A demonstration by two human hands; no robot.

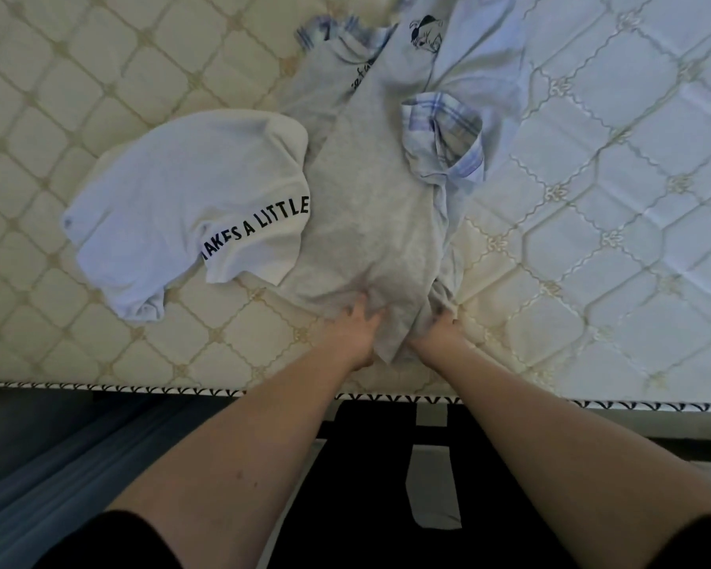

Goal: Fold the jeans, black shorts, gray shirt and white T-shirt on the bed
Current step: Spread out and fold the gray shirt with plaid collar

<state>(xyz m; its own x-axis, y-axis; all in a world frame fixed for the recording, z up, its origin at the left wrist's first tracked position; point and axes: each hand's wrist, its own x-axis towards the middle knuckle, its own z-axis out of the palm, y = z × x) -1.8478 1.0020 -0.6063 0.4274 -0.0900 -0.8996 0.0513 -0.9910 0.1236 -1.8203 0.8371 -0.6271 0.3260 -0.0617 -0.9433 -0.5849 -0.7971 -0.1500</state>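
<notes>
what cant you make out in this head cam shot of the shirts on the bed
- Fingertips of both the left hand and right hand: buried in the gray shirt, so the grip is unclear.
- White T-shirt print: its start wraps under a fold.
- Gray shirt's top with the cartoon print: cut off by the upper edge.
- Jeans and black shorts: not identifiable on the mattress.

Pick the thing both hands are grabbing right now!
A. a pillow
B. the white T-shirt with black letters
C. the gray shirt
C. Both the left hand and the right hand bunch up the near edge of the gray shirt; the white T-shirt lies untouched beside it.
</notes>
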